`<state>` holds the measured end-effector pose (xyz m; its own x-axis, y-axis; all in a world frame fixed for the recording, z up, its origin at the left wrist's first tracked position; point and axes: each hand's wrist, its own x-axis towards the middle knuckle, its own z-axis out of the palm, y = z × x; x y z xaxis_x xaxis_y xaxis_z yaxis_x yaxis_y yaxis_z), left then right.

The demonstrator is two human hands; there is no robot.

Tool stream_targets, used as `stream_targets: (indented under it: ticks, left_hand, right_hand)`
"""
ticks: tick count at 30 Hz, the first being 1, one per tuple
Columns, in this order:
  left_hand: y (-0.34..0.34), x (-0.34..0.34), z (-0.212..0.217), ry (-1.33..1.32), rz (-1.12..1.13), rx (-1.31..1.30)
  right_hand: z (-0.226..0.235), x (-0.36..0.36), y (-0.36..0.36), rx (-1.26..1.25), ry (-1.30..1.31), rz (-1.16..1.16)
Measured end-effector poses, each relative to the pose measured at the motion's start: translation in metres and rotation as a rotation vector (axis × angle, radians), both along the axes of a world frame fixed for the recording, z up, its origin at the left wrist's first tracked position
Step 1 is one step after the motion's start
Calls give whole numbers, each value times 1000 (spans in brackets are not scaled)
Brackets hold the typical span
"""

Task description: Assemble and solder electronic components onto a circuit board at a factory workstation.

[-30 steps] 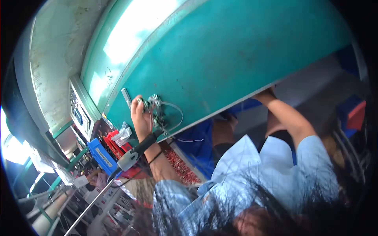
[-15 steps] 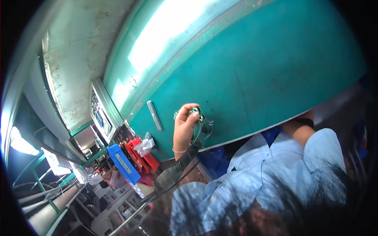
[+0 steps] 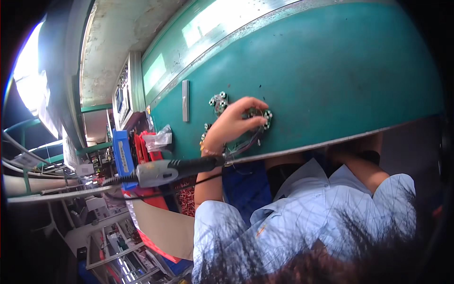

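My left hand [image 3: 235,122] is above the green work table [image 3: 331,71], near its front edge. Its thumb and fingers curl around a small green circuit board [image 3: 268,119] with thin wires [image 3: 248,142] trailing toward the edge. More small boards [image 3: 219,102] lie just left of the hand, partly behind the wrist. A grey and black electric screwdriver [image 3: 163,173] hangs across my left forearm on a coiled cable. My right forearm [image 3: 364,170] reaches below the table edge, which hides the hand.
A grey bar [image 3: 186,101] lies on the table's left part. Beyond the left end are a blue bin [image 3: 124,154], red bins [image 3: 139,149] and a clear plastic bag [image 3: 160,138]. Shelves with parts [image 3: 123,246] stand at lower left.
My left hand has moved slightly right and lower toward the table with the board. More boards now show beside it. The view has turned, and the screwdriver appears more level and further left.
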<state>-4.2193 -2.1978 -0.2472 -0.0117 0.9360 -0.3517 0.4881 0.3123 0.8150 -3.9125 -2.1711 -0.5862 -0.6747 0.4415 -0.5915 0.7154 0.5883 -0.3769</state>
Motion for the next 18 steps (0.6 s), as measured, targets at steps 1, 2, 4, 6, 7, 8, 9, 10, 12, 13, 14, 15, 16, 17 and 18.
stream_targets:
  ticks: [1,2,4,6,7,8,9,10,12,13,14,15,16,17,18]
  left_hand:
    - [0,-7,-10,20,-32,37]
    - [1,-6,-6,44,-39,21]
    - [-4,-9,0,19,-52,31]
    - [-18,-16,1,-12,-9,97]
    - [-25,-22,1,-45,39,133]
    - [-32,-31,-2,7,61,231]
    - [-40,-38,0,4,66,268]
    - [-46,-48,4,-24,164,317]
    - [-68,-75,-1,-92,350,536]
    - [-78,-76,2,-274,546,620]
    - [-90,-82,-5,-431,589,734]
    - [-107,-91,-7,-580,645,846]
    - [-118,-79,-3,-537,609,903]
    - [-128,-66,-3,-524,717,930]
    - [-138,-53,-1,-572,788,957]
  right_hand:
    - [15,5,1,-48,4,74]
    - [40,8,-1,-104,-2,145]
    - [120,12,4,-342,23,298]
    - [211,12,15,-577,194,309]
    - [257,10,21,-671,283,294]
    - [289,8,27,-627,433,220]
    - [313,3,32,-583,585,154]
    - [331,-13,37,-487,725,128]
    - [367,-56,29,-376,1002,146]
    - [376,-83,22,-363,1142,178]
    - [382,-108,11,-406,1212,231]
    - [387,-140,-2,-473,1276,300]
    - [386,-166,-6,-413,1266,327]
    - [388,-190,-15,-364,1255,372]
    - [391,-211,-26,-467,1232,395]
